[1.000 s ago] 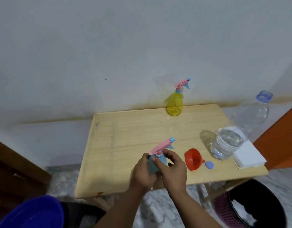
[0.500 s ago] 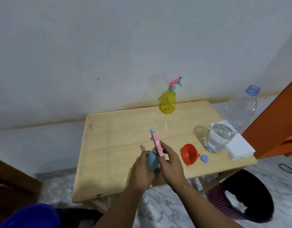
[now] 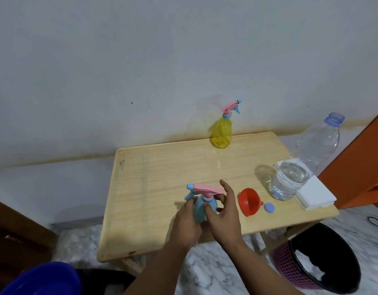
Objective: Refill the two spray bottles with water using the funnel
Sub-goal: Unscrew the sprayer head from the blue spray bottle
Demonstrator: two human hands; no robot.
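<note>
Left hand [image 3: 187, 220] clamping blue spray bottle [image 3: 201, 209] body, upright near table [image 3: 162, 177] front edge. Right hand [image 3: 224, 211] fingers spread, loosely touching collar under pink trigger head [image 3: 207, 189], head pointing leftward. Funnel [image 3: 248, 202] lying just right of right hand, nearer it; water bottle [image 3: 290, 179] standing farther right.

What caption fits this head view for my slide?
Left hand grips blue spray bottle while right hand works its pink trigger head; red funnel waits beside.
</note>
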